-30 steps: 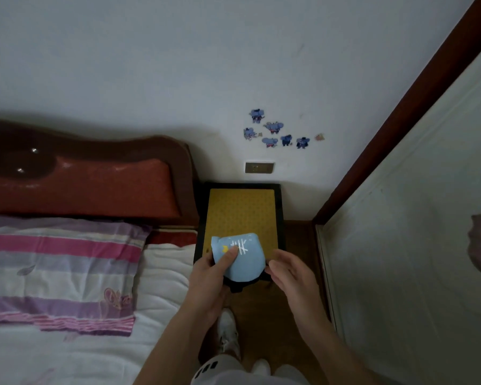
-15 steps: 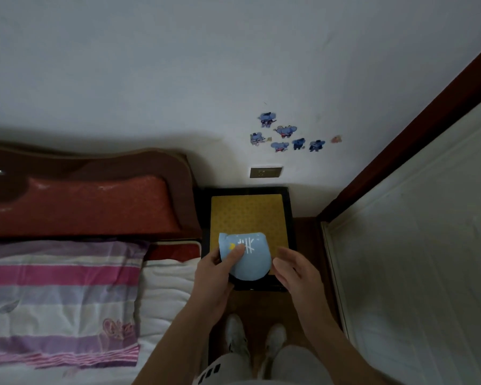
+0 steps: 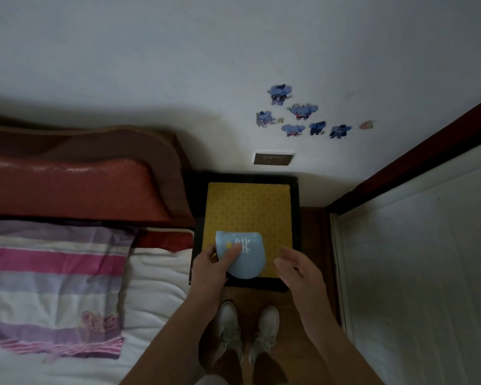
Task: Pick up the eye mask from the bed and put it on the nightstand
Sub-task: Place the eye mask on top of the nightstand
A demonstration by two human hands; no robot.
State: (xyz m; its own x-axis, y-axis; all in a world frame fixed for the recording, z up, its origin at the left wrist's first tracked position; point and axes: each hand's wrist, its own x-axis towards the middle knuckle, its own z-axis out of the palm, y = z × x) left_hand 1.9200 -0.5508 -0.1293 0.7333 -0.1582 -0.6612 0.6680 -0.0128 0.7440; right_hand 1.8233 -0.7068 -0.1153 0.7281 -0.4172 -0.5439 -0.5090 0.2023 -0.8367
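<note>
The left hand (image 3: 212,266) grips the light blue eye mask (image 3: 243,255) at its left edge, thumb laid across the front beside a small yellow mark and white line markings, the other fingers hidden behind the fabric; the mask sits over the near part of the nightstand (image 3: 246,215), above its yellow patterned top, and whether it touches the surface or is held just above it cannot be told. The right hand (image 3: 300,266) is open and holds nothing, fingers loosely spread and pointing toward the mask, just beside its right edge but apart from it; it hangs over the near right corner of the nightstand's dark frame.

The nightstand stands against the white wall (image 3: 178,65), between the bed (image 3: 156,287) on the left and a pale panelled door (image 3: 428,259) with a dark red-brown frame on the right; a wall socket plate (image 3: 273,158) sits just above it, and a cluster of blue elephant stickers (image 3: 300,112) is stuck higher up. On the bed lies a striped pink, purple and white pillow (image 3: 53,287) against a reddish padded headboard (image 3: 75,184); below the hands two pale shoes (image 3: 247,329) stand on the wooden floor (image 3: 314,232).
</note>
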